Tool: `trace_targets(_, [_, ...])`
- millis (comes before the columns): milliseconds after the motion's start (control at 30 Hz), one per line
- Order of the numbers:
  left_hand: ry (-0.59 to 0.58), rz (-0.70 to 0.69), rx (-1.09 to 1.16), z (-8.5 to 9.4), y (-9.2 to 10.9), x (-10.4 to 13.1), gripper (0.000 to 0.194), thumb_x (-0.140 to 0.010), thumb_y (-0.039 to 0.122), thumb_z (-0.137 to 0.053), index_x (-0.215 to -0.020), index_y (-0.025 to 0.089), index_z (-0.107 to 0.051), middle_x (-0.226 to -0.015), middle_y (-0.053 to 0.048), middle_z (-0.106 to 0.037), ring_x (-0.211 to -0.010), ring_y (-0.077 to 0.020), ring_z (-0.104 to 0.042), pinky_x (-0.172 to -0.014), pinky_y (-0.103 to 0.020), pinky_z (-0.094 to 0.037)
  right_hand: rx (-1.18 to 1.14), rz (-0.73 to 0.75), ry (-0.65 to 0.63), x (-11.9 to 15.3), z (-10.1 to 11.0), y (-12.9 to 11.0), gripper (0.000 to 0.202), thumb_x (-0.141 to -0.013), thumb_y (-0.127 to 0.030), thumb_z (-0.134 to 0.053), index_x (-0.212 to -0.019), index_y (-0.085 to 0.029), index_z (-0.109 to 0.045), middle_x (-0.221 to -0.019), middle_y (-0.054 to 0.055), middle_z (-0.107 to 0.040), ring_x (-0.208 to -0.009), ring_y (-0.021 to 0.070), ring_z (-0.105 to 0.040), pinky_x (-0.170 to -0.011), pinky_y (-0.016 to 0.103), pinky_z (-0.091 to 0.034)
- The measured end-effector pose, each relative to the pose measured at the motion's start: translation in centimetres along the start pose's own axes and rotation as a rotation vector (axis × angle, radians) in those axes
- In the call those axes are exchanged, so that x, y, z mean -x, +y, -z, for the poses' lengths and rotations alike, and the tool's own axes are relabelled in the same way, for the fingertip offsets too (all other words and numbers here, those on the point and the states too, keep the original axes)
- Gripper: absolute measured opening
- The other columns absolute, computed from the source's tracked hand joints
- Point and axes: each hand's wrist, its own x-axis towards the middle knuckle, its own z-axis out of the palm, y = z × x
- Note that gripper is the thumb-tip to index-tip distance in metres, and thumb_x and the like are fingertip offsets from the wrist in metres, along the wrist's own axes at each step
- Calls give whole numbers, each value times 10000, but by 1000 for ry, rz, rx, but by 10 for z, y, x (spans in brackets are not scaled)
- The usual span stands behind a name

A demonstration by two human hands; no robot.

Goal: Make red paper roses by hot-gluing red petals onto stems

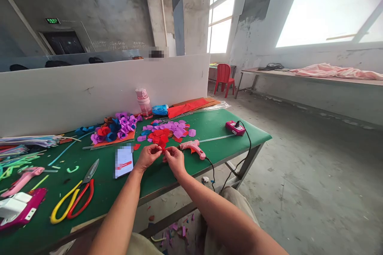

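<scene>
Red paper piece (163,142) was held between my left hand (149,156) and right hand (176,162), over the near side of the green counter (209,121), just in front of a pile of loose petals (176,129) and beside a pink glue gun (194,148). Watching from a distance, I saw the left hand closed in a pinch on it, thumb against fingers, and the right hand pinching it close by, the two sets of fingertips almost meeting low on the piece. Its upper part showed above them, though I could not tell exactly where it ended against the red petals behind. I judged it very light and soft, with little stiffness of its own, dry rather than slippery, and easy to crease or tear, so hardly any force was called for. The best hold, to my mind, was the narrow lower end, leaving the upper part uncrushed; a tug between the hands seemed the likeliest way to rip it. Shaped flowers (119,126) sat beyond the phone (123,159), and scissors (82,193) lay well apart on the left.
</scene>
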Motion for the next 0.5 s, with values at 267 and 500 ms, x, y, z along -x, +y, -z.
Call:
trace_targets(267, [-1,6,-3,0,0,0,121,-630,275,-666,-646,171,-606,-646,-3,-627,-620,-142,-591,-615,-244,-458,-5,3,-15,0,0,0,128,-711,-306,-552,-709,-182,-581,-641,-5,-639,-478,125,-581,-455,240,-512])
trace_targets(500, [-5,-4,-11,0,-1,0,130,-633,284,-672,-652,174,-605,-646,-8,-633,-623,-148,-596,-616,-249,-463,-17,-4,-16,1,0,-1,153,-698,-338,-591,-730,-190,-563,-635,-18,-624,-468,119,-568,-433,233,-501])
